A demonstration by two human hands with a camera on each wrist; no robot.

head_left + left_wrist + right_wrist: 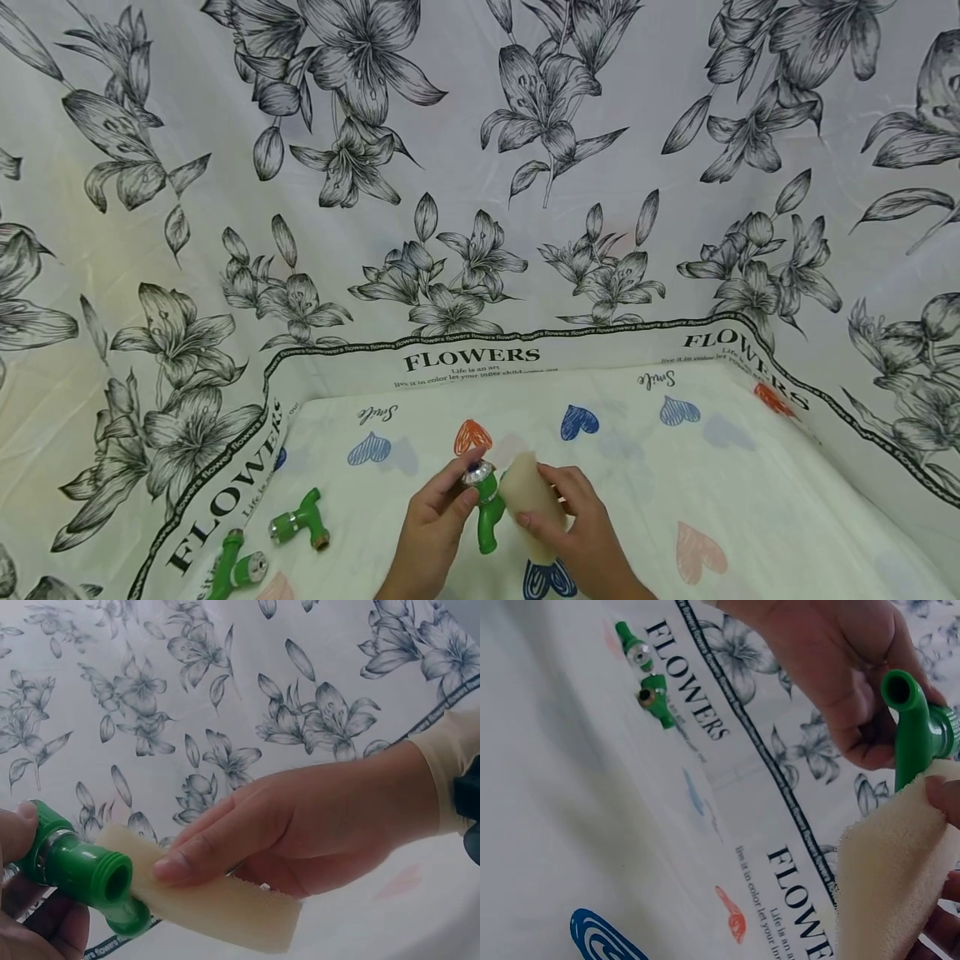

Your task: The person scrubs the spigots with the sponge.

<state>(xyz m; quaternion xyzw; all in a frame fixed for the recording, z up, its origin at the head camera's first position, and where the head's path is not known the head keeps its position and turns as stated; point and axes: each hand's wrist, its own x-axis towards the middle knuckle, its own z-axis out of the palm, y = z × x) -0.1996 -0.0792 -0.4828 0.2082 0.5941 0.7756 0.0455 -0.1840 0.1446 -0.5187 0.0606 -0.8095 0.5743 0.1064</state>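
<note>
Over the heart-print cloth [750, 500], the right hand [581, 533] pinches a beige sponge [531, 500] against the green plastic tap [486, 508] that the left hand [431, 533] grips. Two more green taps [300, 521] lie well left.

A table [750, 500] covered with a pale cloth printed with coloured hearts fills the lower middle of the frame. At the lower left, two green taps [302, 521] [238, 567] lie on it, near each other.
</note>
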